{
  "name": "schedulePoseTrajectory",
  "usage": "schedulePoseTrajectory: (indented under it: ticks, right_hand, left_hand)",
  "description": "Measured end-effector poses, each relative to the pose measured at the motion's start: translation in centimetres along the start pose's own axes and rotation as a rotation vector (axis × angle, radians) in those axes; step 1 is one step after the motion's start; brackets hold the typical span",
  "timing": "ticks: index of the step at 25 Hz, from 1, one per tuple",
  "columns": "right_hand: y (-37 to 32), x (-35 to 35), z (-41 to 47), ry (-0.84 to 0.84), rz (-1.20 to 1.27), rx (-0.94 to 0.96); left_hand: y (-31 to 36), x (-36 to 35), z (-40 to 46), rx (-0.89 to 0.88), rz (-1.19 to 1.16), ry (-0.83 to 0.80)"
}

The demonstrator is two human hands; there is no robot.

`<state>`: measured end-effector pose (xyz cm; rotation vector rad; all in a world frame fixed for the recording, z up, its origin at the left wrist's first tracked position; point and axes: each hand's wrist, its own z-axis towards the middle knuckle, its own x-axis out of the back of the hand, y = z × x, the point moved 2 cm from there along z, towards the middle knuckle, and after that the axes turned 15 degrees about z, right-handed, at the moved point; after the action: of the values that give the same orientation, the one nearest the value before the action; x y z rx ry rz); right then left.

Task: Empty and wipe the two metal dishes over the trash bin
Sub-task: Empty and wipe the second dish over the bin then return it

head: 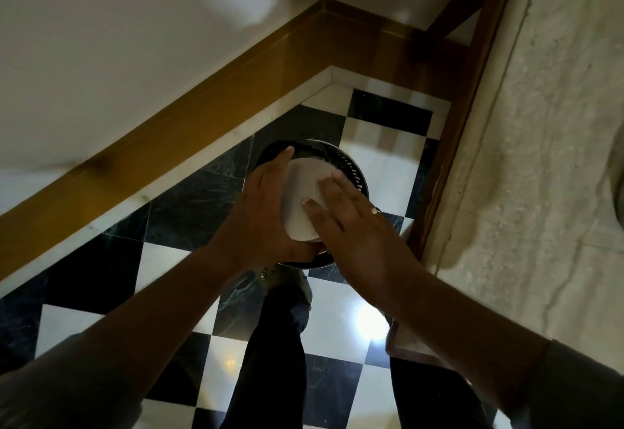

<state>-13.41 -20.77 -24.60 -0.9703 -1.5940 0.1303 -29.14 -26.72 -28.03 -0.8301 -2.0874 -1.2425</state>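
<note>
Left hand [260,212] cupped around the pale dish [304,198], gripping its edge; right hand [351,222] nearly flat, fingers spread, pressing on its face, above the trash bin [354,168].

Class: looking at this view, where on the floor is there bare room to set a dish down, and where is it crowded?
Free: checkered tiles between the round perforated metal bin and the wooden skirting. Crowded: over the bin, where the left hand and right hand hold a white wipe.

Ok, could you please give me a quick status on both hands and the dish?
Left hand cupping white round dish. Right hand flat on it. Both over perforated metal trash bin. Nothing in the way.
</note>
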Motion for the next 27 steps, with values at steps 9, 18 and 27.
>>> schedulePoseTrajectory:
  ticks: [9,18,27]
  right_hand:
    - [0.8,5.2,0.1,0.199,0.886,-0.649]
    - [2.4,10.5,-5.5,0.618,1.472,-0.918]
    - [7.1,14.6,-12.1,0.875,1.574,-1.025]
  left_hand:
    - [3.1,5.8,-0.7,0.756,-0.873,-0.008]
    - [13.9,7.8,1.3,0.793,-0.782,-0.060]
    - [25.0,6.9,3.6,0.593,-0.711,-0.103]
